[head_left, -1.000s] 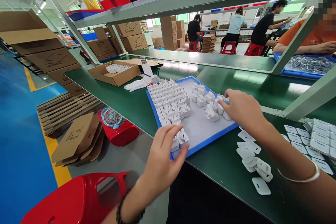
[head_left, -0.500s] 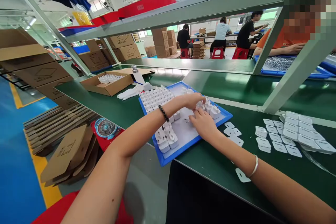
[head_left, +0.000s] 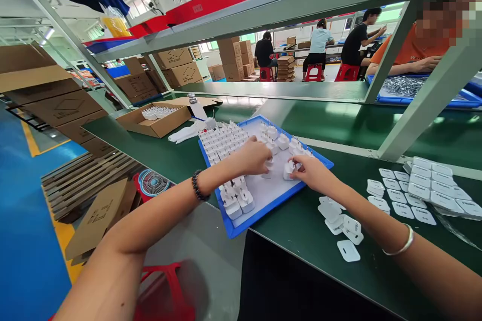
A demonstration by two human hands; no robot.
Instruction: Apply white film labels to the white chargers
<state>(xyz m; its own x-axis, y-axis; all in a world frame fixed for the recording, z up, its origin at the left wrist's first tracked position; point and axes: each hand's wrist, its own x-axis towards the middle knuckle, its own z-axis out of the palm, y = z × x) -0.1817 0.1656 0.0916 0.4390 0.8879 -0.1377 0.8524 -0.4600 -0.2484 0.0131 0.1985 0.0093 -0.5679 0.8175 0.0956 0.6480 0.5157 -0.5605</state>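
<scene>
A blue-rimmed tray (head_left: 259, 216) lies tilted across the bench edge, with white plug adapters (head_left: 226, 140) in close rows on its left, pins up. More plug adapters (head_left: 280, 141) stand loosely at its far right side. Over the middle of the tray, my left hand (head_left: 253, 156) is closed on a plug adapter (head_left: 268, 168), partly hidden by the fingers. My right hand (head_left: 312, 173) grips another plug adapter (head_left: 288, 169) between thumb and fingers, low over the tray's right part.
Loose white plastic plates (head_left: 341, 223) lie right of the tray, with stacked plates (head_left: 437, 185) farther right. An open cardboard box (head_left: 154, 123) and white gloves (head_left: 186, 132) sit at back left. A shelf post (head_left: 414, 90) rises at right; a co-worker (head_left: 410, 55) sits behind it.
My hands have moved apart: the left went left and towards me, the right moved slightly right. Each now has a plug adapter at its fingertips. My view shifted slightly.
</scene>
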